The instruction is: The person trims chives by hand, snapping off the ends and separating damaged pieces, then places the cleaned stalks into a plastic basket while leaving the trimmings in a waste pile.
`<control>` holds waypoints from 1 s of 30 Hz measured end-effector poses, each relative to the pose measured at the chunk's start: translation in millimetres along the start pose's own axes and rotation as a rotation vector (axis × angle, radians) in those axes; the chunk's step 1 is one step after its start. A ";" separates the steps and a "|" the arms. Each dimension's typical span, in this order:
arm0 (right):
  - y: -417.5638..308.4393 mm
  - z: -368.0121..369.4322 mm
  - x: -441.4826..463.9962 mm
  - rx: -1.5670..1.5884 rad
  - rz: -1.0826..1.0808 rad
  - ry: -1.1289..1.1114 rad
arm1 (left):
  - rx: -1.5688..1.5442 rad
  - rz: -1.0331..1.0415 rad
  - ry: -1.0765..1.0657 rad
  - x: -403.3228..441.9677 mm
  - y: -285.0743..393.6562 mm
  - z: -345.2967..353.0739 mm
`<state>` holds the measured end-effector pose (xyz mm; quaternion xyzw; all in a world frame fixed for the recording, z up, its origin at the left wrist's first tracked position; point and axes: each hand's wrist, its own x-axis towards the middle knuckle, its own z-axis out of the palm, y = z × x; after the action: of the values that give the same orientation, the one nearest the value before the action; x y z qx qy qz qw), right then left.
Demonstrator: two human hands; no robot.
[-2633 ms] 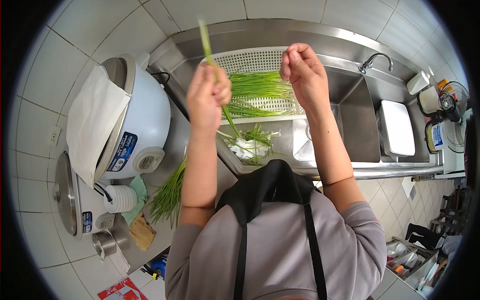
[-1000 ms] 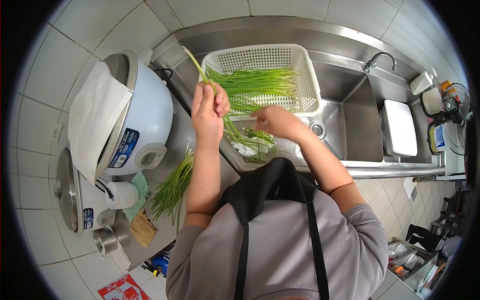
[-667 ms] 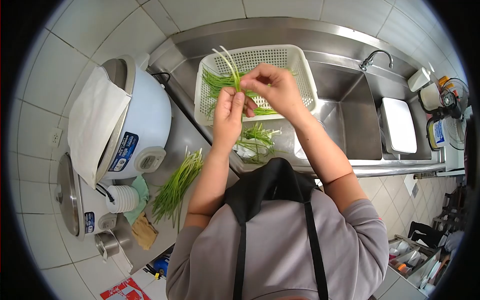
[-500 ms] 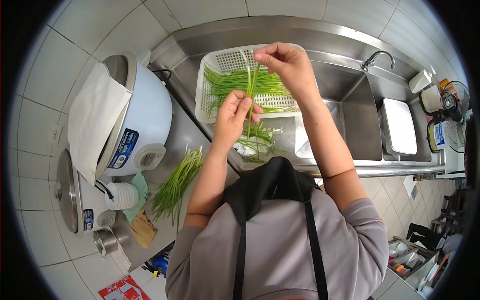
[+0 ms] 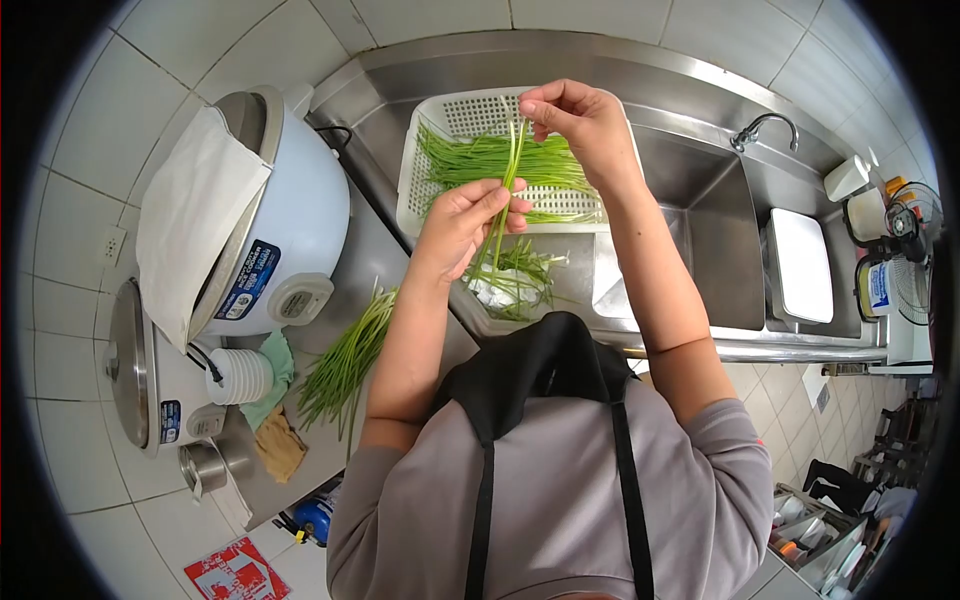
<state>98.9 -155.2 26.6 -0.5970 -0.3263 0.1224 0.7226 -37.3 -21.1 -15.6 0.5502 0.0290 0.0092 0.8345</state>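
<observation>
My left hand [image 5: 470,222] pinches a few green onion stalks [image 5: 511,165] that stand upright with pale ends at the top. At those pale ends, my right hand [image 5: 580,125] has its thumb and forefinger pressed together on a stalk. Behind both hands, a white perforated basket [image 5: 628,150] holds a layer of green onions [image 5: 470,158]. Trimmed leaves and scraps [image 5: 512,280] lie on something white just below the basket. Another bunch of green onions [image 5: 350,360] rests on the steel counter, left of my left forearm.
A large rice cooker [image 5: 300,215] with a white cloth stands at the left, near a smaller cooker [image 5: 175,385] and stacked white cups [image 5: 240,376]. Right of the basket are a steel sink [image 5: 705,240], a faucet [image 5: 765,130] and a white-lidded container [image 5: 800,265].
My right hand has moved from low beside the basket up to the stalks' pale ends. My left hand has shifted right, and its stalks now stand more upright.
</observation>
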 end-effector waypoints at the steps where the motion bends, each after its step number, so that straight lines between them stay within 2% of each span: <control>1: 0.4 -0.3 0.0 0.052 0.000 0.018 | 0.013 0.011 0.004 -0.7 0.2 0.2; 3: 0.9 -0.4 0.1 0.155 0.001 0.052 | 0.040 0.030 0.017 -3.3 1.2 0.7; 8: 4.3 -10.8 -2.4 0.057 -0.037 0.058 | 0.246 0.115 0.098 -24.4 10.5 -5.4; 12: 12.3 -29.5 -8.7 -0.086 -0.044 0.048 | 0.663 0.085 0.282 -85.3 23.9 -37.8; 16: 34.0 -53.0 -13.0 0.037 0.087 0.084 | 1.410 -0.192 0.549 -149.4 25.6 -94.0; 17: 40.6 -56.7 -12.2 0.045 0.122 0.077 | 1.427 -0.233 0.575 -163.1 17.3 -110.2; 21: 76.4 -64.9 -1.0 -0.149 0.260 -0.098 | 1.426 -0.316 0.651 -194.5 -23.7 -144.8; 24: 132.2 -67.2 14.5 -0.513 0.431 -0.287 | 1.416 -0.343 0.644 -201.5 -41.9 -154.2; 28: 193.3 -52.9 24.5 -1.017 0.257 -0.698 | 1.289 -0.358 0.609 -199.1 -37.2 -152.1; 30: 200.2 -25.0 28.2 -1.372 0.345 -1.026 | 1.282 -0.350 0.653 -197.0 -38.3 -158.5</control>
<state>178.2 -107.2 -154.8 -0.8125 -0.5180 0.2604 -0.0612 -243.8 100.0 -105.5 0.8863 0.3627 0.0203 0.2874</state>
